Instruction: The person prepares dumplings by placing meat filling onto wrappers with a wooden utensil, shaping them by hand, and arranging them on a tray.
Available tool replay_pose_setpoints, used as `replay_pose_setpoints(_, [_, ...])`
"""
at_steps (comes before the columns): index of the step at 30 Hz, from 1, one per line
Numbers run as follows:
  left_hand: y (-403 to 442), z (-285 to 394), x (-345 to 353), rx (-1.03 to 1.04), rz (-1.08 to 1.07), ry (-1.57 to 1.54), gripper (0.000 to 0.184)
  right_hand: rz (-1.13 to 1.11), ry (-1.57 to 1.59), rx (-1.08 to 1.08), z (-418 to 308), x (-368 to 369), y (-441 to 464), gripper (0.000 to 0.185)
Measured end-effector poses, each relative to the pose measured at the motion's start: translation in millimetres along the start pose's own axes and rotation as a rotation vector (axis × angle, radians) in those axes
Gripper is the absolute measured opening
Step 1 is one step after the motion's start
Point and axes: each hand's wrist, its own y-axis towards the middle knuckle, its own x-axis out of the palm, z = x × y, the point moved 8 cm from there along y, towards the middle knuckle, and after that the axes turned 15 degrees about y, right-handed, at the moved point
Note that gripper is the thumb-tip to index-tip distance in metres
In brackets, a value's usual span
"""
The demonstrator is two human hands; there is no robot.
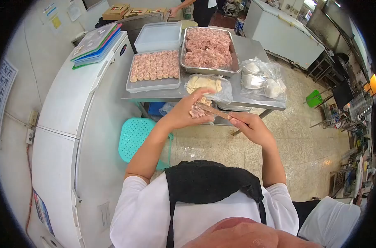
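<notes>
My left hand (183, 110) is curled around a dumpling wrapper with pink minced meat (196, 111) on it, near the front edge of the steel table. In my right hand (251, 129) is a flat wooden spatula (214, 110), its far end pressed against that meat. Just beyond my hands, pale round wrappers (203, 84) lie on a plastic bag. A deep metal tray (236, 66) heaped with minced meat stands behind them. To its left, a clear plastic tray (152, 86) holds rows of filled dumplings.
Bags of white contents (262, 78) lie at the table's right. An empty plastic container (158, 36) sits behind the dumplings. A turquoise stool (134, 138) stands below, beside a white freezer (68, 107). Another person's arm (181, 5) shows at the back.
</notes>
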Motion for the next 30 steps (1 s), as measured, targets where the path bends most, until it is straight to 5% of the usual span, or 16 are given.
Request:
replay_pose_setpoints(3, [3.9,21.7,17.2,0.080,0.084,-0.037,0.039,0.002,-0.011,0.014,7.5,-12.3,-21.6,0.030])
replay_pose_setpoints(8, [12.2,34.5,73.6,0.132,-0.162,-0.007,0.034,0.003,0.056,0.128,31.1,-24.7,-66.7,0.029])
replay_pose_setpoints(14, [16.5,58.1,117.2,0.161,-0.056,0.079,0.030,0.041,-0.177,0.045,15.3,-88.5,-119.9,0.026])
replay_pose_setpoints(20, [6.8,94.9,151.3,0.170,-0.109,0.015,0.028,0.008,-0.016,0.054,34.5,-82.8,-156.6,0.023])
replay_pose_setpoints(26, [-16.2,106.8,162.2,0.076,-0.022,0.226,0.038,-0.085,-0.121,-0.050,21.8,-106.5,-164.1,0.023])
replay_pose_setpoints(30, [-24.4,112.1,157.4,-0.116,-0.041,0.085,0.044,-0.002,0.053,-0.004,34.9,-136.5,-169.1,0.024])
